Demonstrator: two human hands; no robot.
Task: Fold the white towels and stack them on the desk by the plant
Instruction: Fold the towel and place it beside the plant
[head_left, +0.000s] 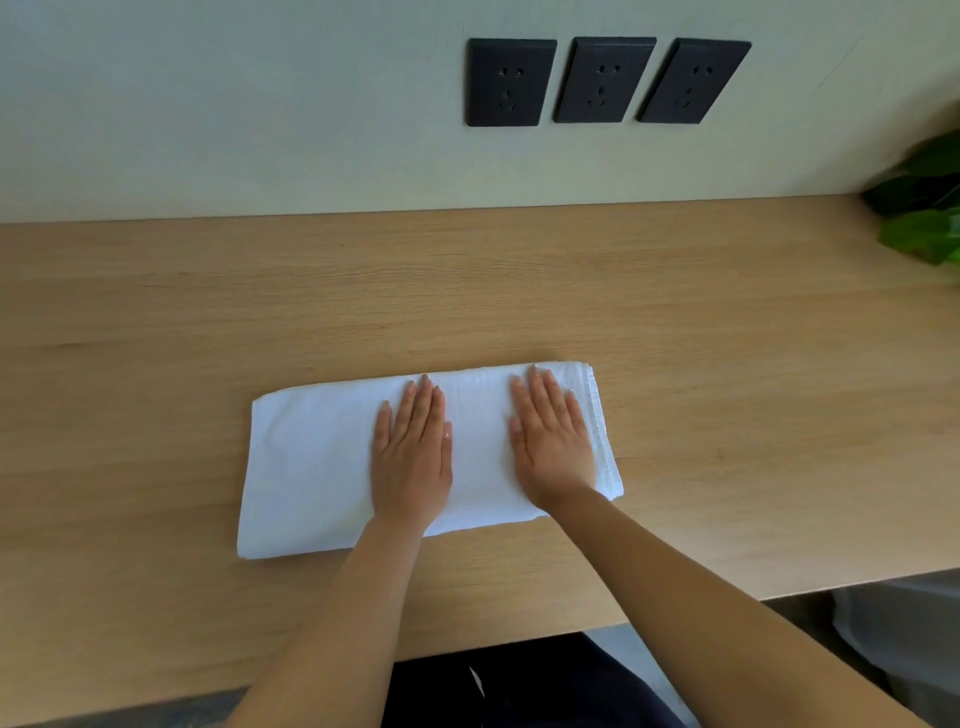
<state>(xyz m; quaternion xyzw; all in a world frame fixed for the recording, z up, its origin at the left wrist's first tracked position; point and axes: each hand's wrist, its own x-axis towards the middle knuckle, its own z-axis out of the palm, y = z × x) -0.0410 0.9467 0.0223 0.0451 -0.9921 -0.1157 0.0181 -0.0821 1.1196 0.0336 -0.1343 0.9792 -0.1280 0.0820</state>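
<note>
One white towel (306, 467) lies on the desk (519, 291), folded into a long rectangle w/ layered edges showing at its hemmed right end. Its long side runs left-right but is slightly skewed: the right end is farther from the person, the left end nearer. It sits approx. mid-desk, closer to the front edge than to the wall (208, 104).

Left hand (410, 457) is flat on the towel, palm down, fingers straight & close together, gripping nothing. It sits about mid-towel, fingertips almost at the far edge, heel of the palm near the near edge. Right hand (553, 441) is the same: flat, palm down, fingers straight, holding nothing. It is just inside the hemmed right end, fingertips at the far edge, wrist crossing the near edge by the right corner. The hands are apart, w/ a strip of bare cloth btw them & thumbs turned toward each other. The left third of the cloth is uncovered & smooth.

Plant (924, 208): green leaves at the desk's far-right corner, blurred, cut by the frame edge, well apart from the towel. 3 black outlets (602, 80) sit in a row on the wall above the desk, right of centre. Both forearms are bare. Dark clothing (519, 686) shows below the desk's front edge, btw the forearms.
</note>
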